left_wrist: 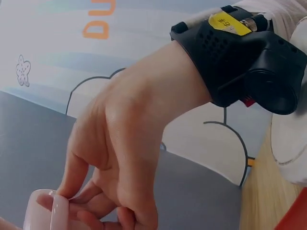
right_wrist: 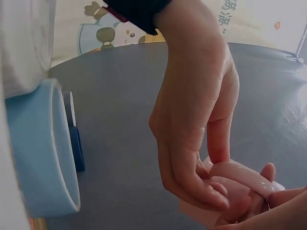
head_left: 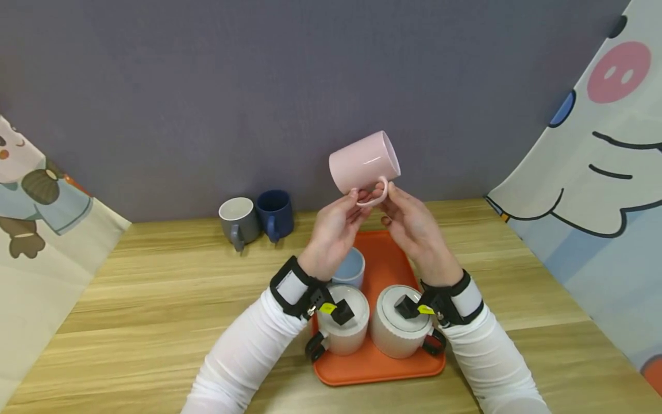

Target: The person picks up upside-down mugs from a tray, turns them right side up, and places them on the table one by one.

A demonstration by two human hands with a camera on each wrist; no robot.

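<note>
Wood-grain tabletop [head_left: 155, 299] against a grey-purple backdrop, cartoon-print cloths hanging on both sides. Pink mug [head_left: 364, 163] is held up in the air above the orange tray [head_left: 385, 368], tilted, mouth pointing up and to the right, handle facing down toward the person. Both hands are on it at the handle: left hand [head_left: 336, 233] has fingers curled, pinching the handle from the left; right hand [head_left: 416, 230] pinches it from the right with thumb and fingertips. Left wrist view shows the right hand's fingers [left_wrist: 72, 177] closing on the pink handle [left_wrist: 48, 211]; right wrist view shows the left hand's fingers [right_wrist: 192, 182] wrapped on the same handle loop [right_wrist: 240, 175]. So both grips are closed on the mug, nothing slack.

On the tray: two white lidded mugs, left one [head_left: 343, 328] and right one [head_left: 400, 328], side by side at the near edge, and a light blue mug [head_left: 350, 269] behind the left one, partly hidden by the left wrist. Off the tray, at the back left of the tabletop: grey mug [head_left: 239, 221] and dark blue mug [head_left: 275, 214], touching or just beside each other, both upright with handles toward the camera.
</note>
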